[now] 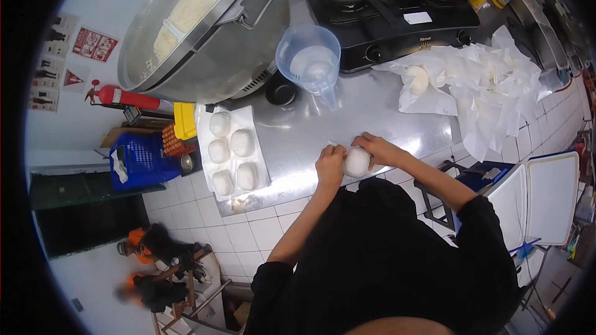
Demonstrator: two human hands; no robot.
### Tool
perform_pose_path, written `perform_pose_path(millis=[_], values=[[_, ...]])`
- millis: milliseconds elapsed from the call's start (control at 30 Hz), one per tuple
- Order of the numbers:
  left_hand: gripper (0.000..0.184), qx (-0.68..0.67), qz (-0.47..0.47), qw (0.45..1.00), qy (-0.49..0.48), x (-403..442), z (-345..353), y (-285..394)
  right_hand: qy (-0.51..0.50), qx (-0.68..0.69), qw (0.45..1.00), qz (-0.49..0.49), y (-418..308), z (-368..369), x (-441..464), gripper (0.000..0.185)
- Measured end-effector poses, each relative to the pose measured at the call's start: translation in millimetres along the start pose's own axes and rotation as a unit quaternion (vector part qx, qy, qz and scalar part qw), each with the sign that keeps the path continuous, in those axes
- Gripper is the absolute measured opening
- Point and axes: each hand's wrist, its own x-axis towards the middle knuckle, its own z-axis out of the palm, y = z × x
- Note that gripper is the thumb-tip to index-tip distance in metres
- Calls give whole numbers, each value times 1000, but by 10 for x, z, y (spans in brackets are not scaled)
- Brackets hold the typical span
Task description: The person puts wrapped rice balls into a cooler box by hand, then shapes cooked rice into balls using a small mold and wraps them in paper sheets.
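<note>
A round white dough ball (357, 162) is held between my two hands at the front edge of the steel table (298, 130). My left hand (331, 164) is closed against its left side, with a small white bit by the fingertips. On the right side, my right hand (372, 151) curls its fingers round the ball. To the left, several white dough balls (242, 142) sit on a white sheet (259, 149). Crumpled white paper (490, 87) lies at the right, with one pale round piece (418, 79) on it.
A large metal pot (230, 56) of white flour or grain stands back left. Nearby are a clear jug (308, 56) and small black bowl (281, 91). A black stove (397, 31) holds two pans. Two people (161, 260) are at lower left.
</note>
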Motion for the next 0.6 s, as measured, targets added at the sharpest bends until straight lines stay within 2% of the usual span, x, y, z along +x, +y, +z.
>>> perform_pose_path(millis=[100, 233, 300, 400, 433, 533, 600], values=[[9, -53, -60, 995, -51, -146, 45, -31, -1, 1, 1000, 16, -63, 60, -46, 77], [20, -212, -108, 971, 31, -333, -42, 94, 45, 42, 998, -6, -137, 162, -74, 64], [26, -280, -147, 947, 55, -413, -70, 163, 94, 56, 992, -56, -195, 234, -88, 60], [42, -214, -129, 966, 60, -407, -32, 178, 168, 0, 983, -79, -311, 405, -64, 51], [49, -234, -163, 958, 31, -393, -34, 150, 185, -29, 979, -78, -331, 482, -29, 50], [46, -219, -140, 962, 86, -347, -90, 104, 229, -71, 969, -54, -449, 637, 49, 51], [46, -214, -164, 961, 56, -284, -157, 9, 260, -87, 961, -37, -548, 721, 128, 52]])
